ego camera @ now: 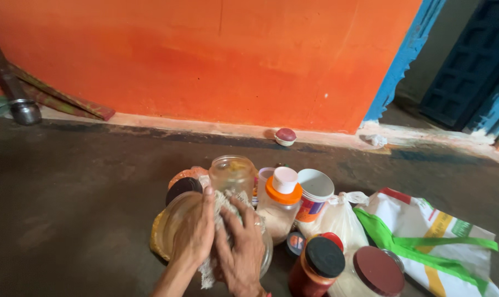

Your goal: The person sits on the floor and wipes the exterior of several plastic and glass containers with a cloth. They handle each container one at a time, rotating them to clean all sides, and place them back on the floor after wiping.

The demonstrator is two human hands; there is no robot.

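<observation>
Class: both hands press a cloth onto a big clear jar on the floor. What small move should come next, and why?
Probably rub the cloth round the jar: the left hand and right hand already press it there, and the glass looks cloudy.

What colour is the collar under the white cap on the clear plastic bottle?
Orange collar, on the clear plastic bottle; head view.
</observation>
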